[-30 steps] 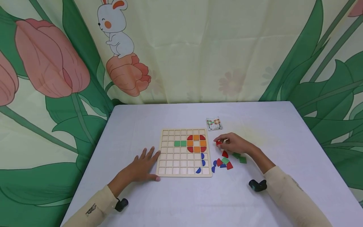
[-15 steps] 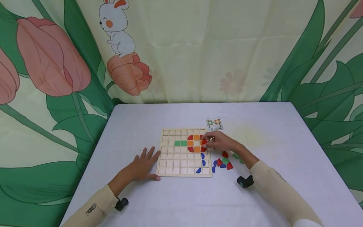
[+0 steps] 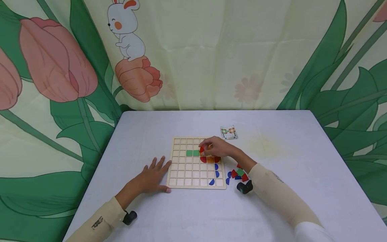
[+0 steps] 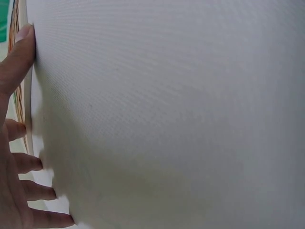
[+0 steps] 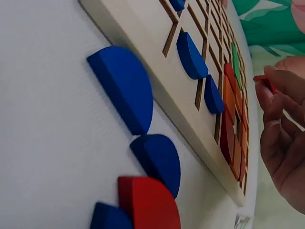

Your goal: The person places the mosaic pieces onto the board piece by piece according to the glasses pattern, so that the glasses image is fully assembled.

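My right hand (image 3: 216, 146) pinches a small red piece (image 3: 202, 149) between thumb and fingers, over the upper part of the wooden grid board (image 3: 181, 174). In the right wrist view, that hand (image 5: 288, 138) holds the red piece above the board, its edge showing between the fingertips. Green squares (image 3: 192, 153) sit in the grid left of the fingers. Red and orange pieces (image 3: 210, 160) in the grid are partly covered by the hand. Blue half-circles (image 3: 217, 174) lie in cells on the right side. My left hand (image 3: 152, 176) rests flat with fingers spread at the board's left edge.
Loose red, green and blue pieces (image 3: 240, 172) lie on the white table (image 3: 193, 215) right of the board, partly under the right forearm. A small pattern card (image 3: 228, 132) lies behind the board's right corner. A printed curtain (image 3: 196, 60) hangs behind the table.
My right hand has carried the red piece leftward from beside the loose pieces, across the board's right edge, to the cells near the green squares. The left hand has stayed put.
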